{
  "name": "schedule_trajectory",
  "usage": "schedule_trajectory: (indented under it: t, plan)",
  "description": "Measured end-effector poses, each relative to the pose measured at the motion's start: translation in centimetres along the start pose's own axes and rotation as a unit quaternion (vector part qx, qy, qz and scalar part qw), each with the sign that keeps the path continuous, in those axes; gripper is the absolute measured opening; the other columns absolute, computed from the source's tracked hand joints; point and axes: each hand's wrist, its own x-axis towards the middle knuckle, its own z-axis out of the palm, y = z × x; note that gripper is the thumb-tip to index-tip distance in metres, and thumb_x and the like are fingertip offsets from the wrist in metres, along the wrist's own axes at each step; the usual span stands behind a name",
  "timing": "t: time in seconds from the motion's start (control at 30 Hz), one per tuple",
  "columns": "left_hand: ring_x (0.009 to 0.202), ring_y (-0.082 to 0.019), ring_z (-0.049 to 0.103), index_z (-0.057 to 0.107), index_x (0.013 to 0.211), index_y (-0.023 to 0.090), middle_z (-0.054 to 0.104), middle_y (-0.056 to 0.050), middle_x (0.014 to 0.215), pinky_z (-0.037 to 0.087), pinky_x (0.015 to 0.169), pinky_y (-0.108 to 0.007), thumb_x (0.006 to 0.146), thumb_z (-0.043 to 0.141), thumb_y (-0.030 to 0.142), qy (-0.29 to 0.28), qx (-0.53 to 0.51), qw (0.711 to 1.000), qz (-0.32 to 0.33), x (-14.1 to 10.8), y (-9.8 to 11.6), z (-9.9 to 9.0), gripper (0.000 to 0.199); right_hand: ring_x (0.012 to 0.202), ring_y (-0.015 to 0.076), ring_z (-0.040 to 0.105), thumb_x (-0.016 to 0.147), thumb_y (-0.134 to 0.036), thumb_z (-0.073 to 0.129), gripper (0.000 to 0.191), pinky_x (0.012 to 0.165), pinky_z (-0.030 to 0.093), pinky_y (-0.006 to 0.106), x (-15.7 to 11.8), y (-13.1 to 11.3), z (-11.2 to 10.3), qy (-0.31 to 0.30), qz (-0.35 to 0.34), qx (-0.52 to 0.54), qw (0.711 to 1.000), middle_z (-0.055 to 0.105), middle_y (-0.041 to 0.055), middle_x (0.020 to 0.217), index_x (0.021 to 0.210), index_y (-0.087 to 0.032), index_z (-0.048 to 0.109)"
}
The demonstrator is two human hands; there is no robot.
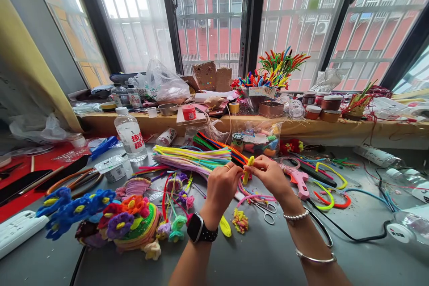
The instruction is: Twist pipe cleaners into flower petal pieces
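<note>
My left hand (223, 187), with a watch on its wrist, is closed with its fingertips at a short, folded yellow pipe cleaner (248, 170). From the other side my right hand (272, 178) pinches the same piece between thumb and fingers. Below my left hand, another yellow pipe cleaner loop (225, 228) lies on the grey table. A small clump of yellow and pink trimmings (240, 220) sits beside it. The scissors (268, 214) rest under my right hand. Behind my hands is a bundle of pastel pipe cleaners (191, 156).
Pipe-cleaner flowers (134, 221) fill the left front, near a white power strip (20, 232). A water bottle (130, 136) stands behind them. On the right are a pink glue gun (299, 178), its black cable (351, 234) and a bottle (410, 228). The cluttered window ledge (321, 130) runs behind.
</note>
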Motion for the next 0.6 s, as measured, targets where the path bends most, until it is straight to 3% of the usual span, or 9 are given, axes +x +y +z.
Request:
schedule_trajectory:
  t: [0.23,0.43,0.53,0.6]
  plan:
    - [0.061,-0.014,0.055,0.059,0.07,0.018,0.062,-0.003,0.07,0.032,0.054,-0.024,0.079,0.044,0.023,-0.03,-0.023,0.997,-0.074,-0.1,0.2,0.9,0.018,0.059,0.0153,0.048,0.072,-0.038,0.053,0.026,0.055,0.037,0.029,-0.3,0.3,1.7,0.07,-0.076,-0.118,0.988,0.049,0.0036,0.068,0.059,-0.02,0.064]
    - [0.067,-0.017,0.057,0.059,0.072,0.018,0.063,-0.004,0.071,0.037,0.059,-0.026,0.076,0.046,0.023,-0.043,-0.117,0.979,-0.16,-0.2,0.4,1.1,0.015,0.062,0.0172,0.051,0.078,-0.03,0.047,0.024,0.059,0.035,0.028,-0.7,0.0,2.4,0.085,-0.086,-0.22,0.968,0.054,0.0053,0.067,0.064,-0.019,0.063]
    - [0.061,-0.017,0.057,0.059,0.067,0.016,0.063,-0.004,0.064,0.039,0.058,-0.027,0.073,0.049,0.026,-0.049,-0.24,0.943,-0.224,0.0,0.2,1.2,0.016,0.061,0.0178,0.053,0.077,-0.031,0.048,0.023,0.059,0.037,0.028,-0.7,0.1,2.6,0.099,-0.076,-0.188,0.974,0.058,0.0062,0.065,0.066,-0.018,0.063]
    - [0.054,-0.015,0.058,0.059,0.065,0.015,0.062,-0.003,0.059,0.041,0.054,-0.026,0.071,0.052,0.029,-0.056,-0.364,0.885,-0.284,0.2,0.1,1.5,0.017,0.059,0.018,0.054,0.076,-0.033,0.05,0.022,0.057,0.037,0.028,-0.8,0.0,2.6,0.116,-0.06,-0.156,0.979,0.061,0.0067,0.065,0.068,-0.018,0.063]
